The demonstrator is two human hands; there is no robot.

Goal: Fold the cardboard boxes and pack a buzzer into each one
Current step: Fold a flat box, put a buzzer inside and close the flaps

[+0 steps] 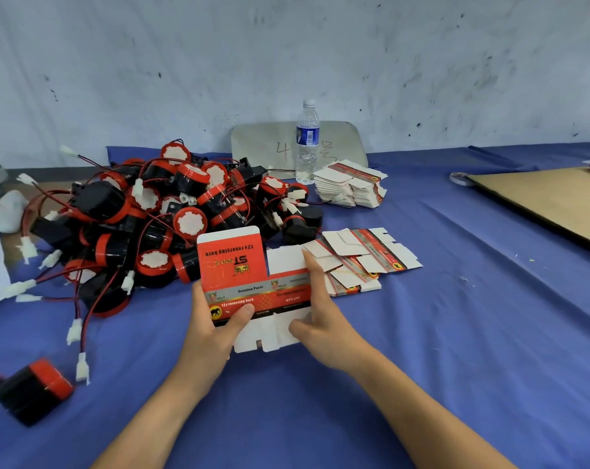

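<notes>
An unfolded red carton (flaps still flat) sits before a heap of black-and-red buzzers; flat cartons lie alongside.

Flat box blank: red panels with black lettering, grey band, yellow circle with black elephant, white flaps. Buzzer pile: black bodies, red rims, white faces, red-and-black wires with white plugs. Lone buzzer: black, red end. Blank stacks (mostly white backs, red-grey edges). Tabletop cover blue. Water bottle: clear, blue-white label, white cap. Cardboard sheet brown. Wall whitish with dark specks.
</notes>
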